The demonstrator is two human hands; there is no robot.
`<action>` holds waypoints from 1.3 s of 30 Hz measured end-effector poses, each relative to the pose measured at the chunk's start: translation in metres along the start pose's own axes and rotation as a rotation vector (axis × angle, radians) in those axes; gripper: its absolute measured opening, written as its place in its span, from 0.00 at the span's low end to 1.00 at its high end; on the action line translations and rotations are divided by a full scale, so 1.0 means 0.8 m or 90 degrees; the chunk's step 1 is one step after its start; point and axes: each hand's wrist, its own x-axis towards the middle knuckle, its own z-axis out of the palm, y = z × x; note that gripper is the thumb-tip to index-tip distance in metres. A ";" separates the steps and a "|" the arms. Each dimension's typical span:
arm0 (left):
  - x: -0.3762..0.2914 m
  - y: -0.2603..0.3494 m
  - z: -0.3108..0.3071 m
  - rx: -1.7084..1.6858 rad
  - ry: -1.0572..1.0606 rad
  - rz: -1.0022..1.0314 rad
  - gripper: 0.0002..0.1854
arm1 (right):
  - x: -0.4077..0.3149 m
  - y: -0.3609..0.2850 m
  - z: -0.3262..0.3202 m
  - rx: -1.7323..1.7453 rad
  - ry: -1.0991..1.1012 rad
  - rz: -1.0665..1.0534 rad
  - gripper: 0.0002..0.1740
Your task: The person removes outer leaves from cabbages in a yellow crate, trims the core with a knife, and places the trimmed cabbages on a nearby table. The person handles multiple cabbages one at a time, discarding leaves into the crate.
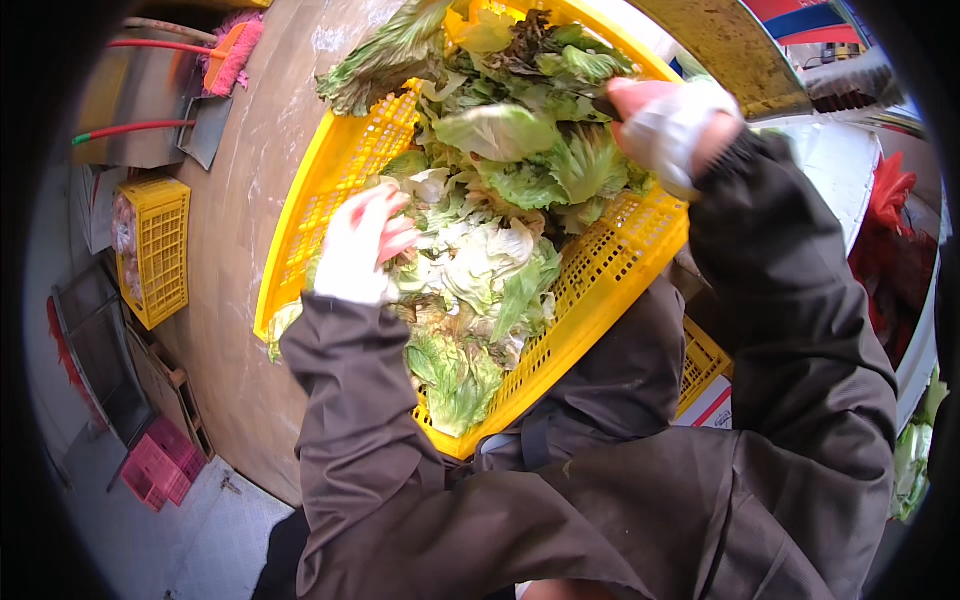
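Observation:
Before me a yellow plastic crate stands tilted, heaped with loose lettuce leaves, some pale, some browned. My left hand, white around the wrist and blurred, hovers by the crate's left side with fingers apart and bent; nothing shows in its grasp. Closer to the far right rim, my right hand is closed around a dark, slim tool, mostly hidden, so its kind is unclear. One blurred lettuce leaf lies over the heap between the hands. A large green leaf hangs past the far left rim.
Wooden-look flooring runs along the left. Upon it are a pink-bristled broom, a dustpan, another yellow crate and pink baskets. A worn metal edge rises at upper right, near red plastic bags.

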 end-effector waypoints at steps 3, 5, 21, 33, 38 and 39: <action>-0.030 -0.047 -0.024 -0.007 0.236 0.040 0.17 | -0.039 -0.037 -0.022 0.232 0.141 -0.010 0.12; -0.038 -0.076 -0.012 0.011 0.307 0.104 0.15 | -0.019 -0.094 0.007 0.385 0.059 -0.002 0.23; 0.074 -0.075 -0.004 0.734 -0.014 -0.013 0.31 | 0.148 -0.132 0.198 0.320 -0.313 0.171 0.32; -0.082 -0.081 0.097 0.759 -0.294 0.007 0.09 | 0.033 -0.088 0.095 0.245 -0.228 0.002 0.25; -0.186 -0.113 0.062 0.686 -0.205 0.255 0.25 | 0.027 -0.115 0.096 0.159 -0.284 -0.081 0.22; -0.204 -0.125 0.054 0.650 -0.126 0.321 0.32 | 0.017 -0.115 0.093 0.157 -0.296 -0.086 0.21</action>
